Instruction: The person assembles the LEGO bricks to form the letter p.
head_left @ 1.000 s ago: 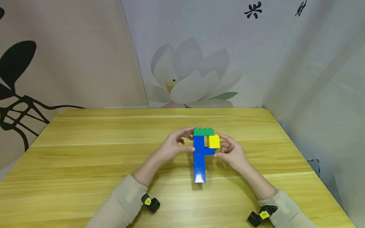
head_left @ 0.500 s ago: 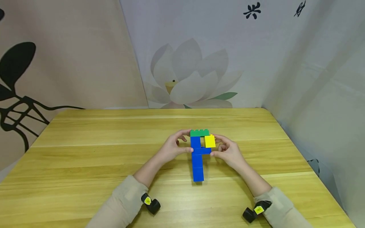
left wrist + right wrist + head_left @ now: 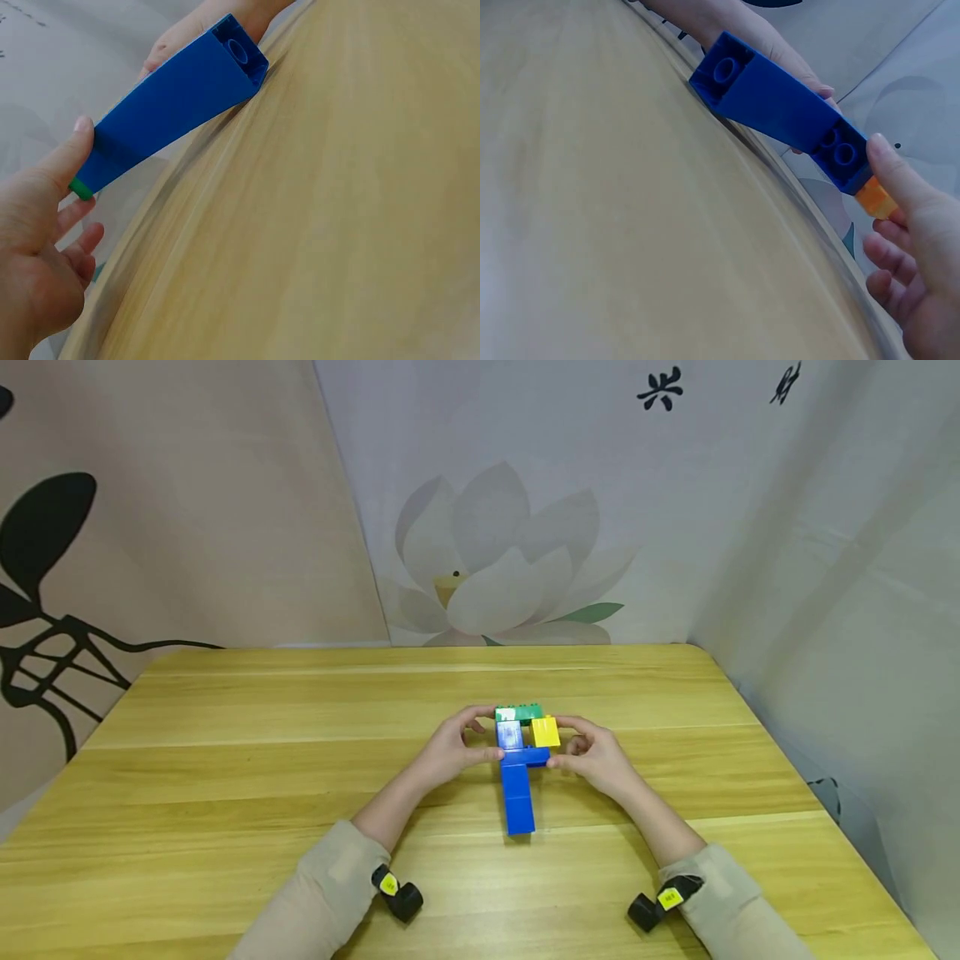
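Between both hands is a toy brick build: a column of blue bricks (image 3: 517, 800) with a blue arm to the right, a green brick (image 3: 528, 713) across the top and a yellow brick (image 3: 546, 732) on the arm. My left hand (image 3: 447, 749) grips its left side, thumb on the blue and a finger up by the green. From the right, my right hand (image 3: 597, 761) pinches it, thumb at the end of the blue arm and a finger by the yellow brick. The hollow underside of the blue column (image 3: 725, 71) shows in the right wrist view.
The wooden table (image 3: 262, 760) spreads under both forearms. Behind it hangs a pale curtain (image 3: 525, 410) printed with a lotus. A small black device is strapped at each wrist, including the right wrist device (image 3: 663, 902).
Both hands have shifted the brick build slightly left. Its top has tilted, so the column leans a little and looks shorter. The grips stay much the same.
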`<state>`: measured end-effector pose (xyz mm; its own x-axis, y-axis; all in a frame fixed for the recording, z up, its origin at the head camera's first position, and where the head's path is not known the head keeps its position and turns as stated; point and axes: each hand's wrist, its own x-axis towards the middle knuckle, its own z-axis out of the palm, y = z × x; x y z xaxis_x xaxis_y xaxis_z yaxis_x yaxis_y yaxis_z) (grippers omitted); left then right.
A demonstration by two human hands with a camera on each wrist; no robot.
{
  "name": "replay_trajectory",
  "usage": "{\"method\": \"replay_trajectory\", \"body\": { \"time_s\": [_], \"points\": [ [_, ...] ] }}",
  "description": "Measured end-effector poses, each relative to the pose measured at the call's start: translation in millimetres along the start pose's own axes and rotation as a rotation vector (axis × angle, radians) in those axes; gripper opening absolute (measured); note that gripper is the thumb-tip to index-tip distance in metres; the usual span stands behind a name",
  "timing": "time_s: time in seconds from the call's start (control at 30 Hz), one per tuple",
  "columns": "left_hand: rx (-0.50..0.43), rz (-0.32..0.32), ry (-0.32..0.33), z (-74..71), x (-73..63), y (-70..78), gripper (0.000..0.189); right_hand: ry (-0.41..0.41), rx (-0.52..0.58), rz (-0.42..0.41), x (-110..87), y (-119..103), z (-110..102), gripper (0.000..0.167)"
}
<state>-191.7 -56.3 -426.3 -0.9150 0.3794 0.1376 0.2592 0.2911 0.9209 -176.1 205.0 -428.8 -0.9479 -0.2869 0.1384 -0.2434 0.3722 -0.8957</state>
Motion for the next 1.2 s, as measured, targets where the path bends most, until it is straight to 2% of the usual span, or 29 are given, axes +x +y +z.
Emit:
{"method": "replay_trajectory", "body": {
  "time_s": [0.2,0.57,0.83,1.2],
  "points": [
    [-0.003,-0.009,-0.013,-1.3,0.6,-4.6,0.063,-0.041,-0.018,0.021,2.6,2.9,0.0,0.067],
    [0.017,-0.050,-0.036,-0.7,2.8,-8.2,0.063,-0.069,-0.057,0.034,3.8,3.3,0.3,0.064],
    [0.084,-0.084,-0.064,0.4,3.3,-6.9,0.063,-0.099,-0.090,0.033,6.2,6.6,-1.3,0.065],
    [0.143,-0.087,-0.128,-0.7,5.6,-4.7,0.062,-0.116,-0.131,0.052,8.7,6.6,-1.8,0.067]
  ]
}}
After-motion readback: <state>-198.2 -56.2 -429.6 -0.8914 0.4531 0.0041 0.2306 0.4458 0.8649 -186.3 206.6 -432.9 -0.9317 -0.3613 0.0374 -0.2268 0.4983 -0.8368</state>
